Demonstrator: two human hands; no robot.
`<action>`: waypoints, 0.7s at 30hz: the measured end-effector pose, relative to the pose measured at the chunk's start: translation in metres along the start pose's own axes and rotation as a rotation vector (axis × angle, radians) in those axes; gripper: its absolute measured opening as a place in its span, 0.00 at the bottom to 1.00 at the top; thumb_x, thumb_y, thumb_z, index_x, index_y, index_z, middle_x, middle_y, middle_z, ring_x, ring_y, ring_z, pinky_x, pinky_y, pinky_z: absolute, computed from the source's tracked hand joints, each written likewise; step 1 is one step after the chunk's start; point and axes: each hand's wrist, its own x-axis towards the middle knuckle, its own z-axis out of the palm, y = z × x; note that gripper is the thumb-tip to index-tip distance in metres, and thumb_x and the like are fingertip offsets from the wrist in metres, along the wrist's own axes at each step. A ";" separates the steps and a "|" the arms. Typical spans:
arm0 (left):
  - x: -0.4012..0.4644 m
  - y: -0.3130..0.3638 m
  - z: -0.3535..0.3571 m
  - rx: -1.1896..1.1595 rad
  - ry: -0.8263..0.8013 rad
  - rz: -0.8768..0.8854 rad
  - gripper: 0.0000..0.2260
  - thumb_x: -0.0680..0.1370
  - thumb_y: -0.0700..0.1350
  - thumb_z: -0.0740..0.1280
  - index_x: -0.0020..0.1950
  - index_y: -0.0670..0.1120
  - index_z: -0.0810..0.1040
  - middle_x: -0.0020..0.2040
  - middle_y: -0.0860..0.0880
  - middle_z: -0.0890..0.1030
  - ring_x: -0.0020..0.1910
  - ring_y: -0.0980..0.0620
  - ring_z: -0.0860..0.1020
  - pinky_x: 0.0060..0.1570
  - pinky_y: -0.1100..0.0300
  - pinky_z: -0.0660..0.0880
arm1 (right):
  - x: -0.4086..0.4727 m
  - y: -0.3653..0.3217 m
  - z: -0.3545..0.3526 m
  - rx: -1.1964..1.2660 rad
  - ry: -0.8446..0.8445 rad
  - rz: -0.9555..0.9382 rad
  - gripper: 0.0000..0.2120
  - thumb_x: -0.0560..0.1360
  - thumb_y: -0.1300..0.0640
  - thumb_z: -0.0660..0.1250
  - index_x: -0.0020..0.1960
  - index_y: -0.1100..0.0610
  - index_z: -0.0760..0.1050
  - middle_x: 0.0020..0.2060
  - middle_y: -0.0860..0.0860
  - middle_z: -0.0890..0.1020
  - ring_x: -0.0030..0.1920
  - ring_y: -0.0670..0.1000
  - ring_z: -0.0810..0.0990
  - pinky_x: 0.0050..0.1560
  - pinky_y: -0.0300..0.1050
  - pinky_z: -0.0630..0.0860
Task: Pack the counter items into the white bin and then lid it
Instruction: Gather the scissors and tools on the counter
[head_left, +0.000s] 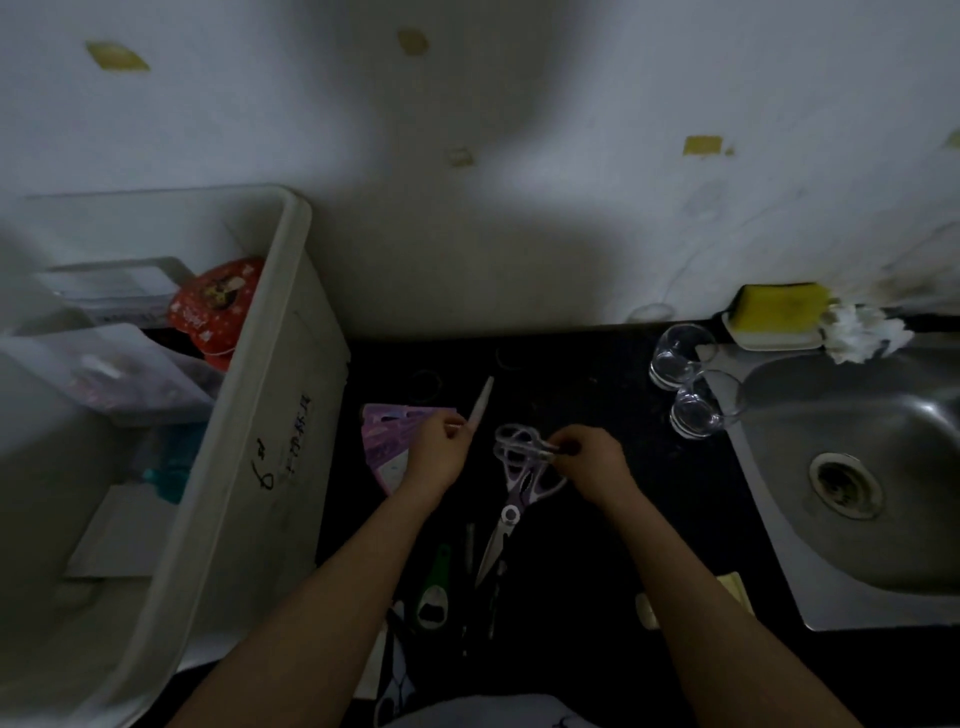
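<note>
Head view, dim light: my left hand (439, 454) pinches a slim pale stick-like tool (480, 402) at its near end, the rest of it pointing up and away from the fingers. Just under and to the left of that hand lies a pink-purple packet (387, 441) on the black counter (597, 519), partly hidden by the hand. My right hand (589, 460) has its fingers curled around something small and clear, beside the purple-handled scissors (514, 493); I cannot tell exactly what it pinches. The scissors lie between my two hands, handles near the right fingers, blades running back toward my body. Nearer to me than the left wrist lies a green bottle opener (435, 587). The white bin (270, 415) stands to the left of my left hand, open, with a red tin (218, 306) inside. Two clear glasses (685, 379) sit beyond the right hand, next to the sink (857, 467).
</note>
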 end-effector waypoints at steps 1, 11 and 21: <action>0.000 0.006 -0.002 -0.027 0.010 -0.003 0.12 0.79 0.42 0.63 0.60 0.38 0.74 0.57 0.41 0.79 0.57 0.43 0.77 0.53 0.57 0.72 | -0.002 -0.005 -0.003 0.000 -0.049 -0.030 0.10 0.74 0.67 0.66 0.54 0.63 0.80 0.45 0.57 0.81 0.42 0.49 0.77 0.40 0.37 0.72; -0.027 0.046 -0.039 -0.181 -0.194 0.092 0.09 0.79 0.45 0.64 0.48 0.40 0.79 0.42 0.43 0.80 0.40 0.52 0.78 0.43 0.61 0.77 | -0.034 -0.058 -0.006 -0.185 -0.040 -0.431 0.09 0.72 0.62 0.69 0.51 0.59 0.83 0.48 0.56 0.81 0.48 0.52 0.79 0.44 0.31 0.68; -0.064 0.090 -0.132 0.012 -0.107 0.368 0.15 0.76 0.54 0.66 0.47 0.43 0.84 0.44 0.46 0.84 0.42 0.52 0.81 0.45 0.64 0.77 | -0.055 -0.131 0.009 -0.094 0.362 -0.654 0.08 0.69 0.58 0.72 0.48 0.56 0.83 0.45 0.54 0.84 0.50 0.59 0.78 0.50 0.56 0.75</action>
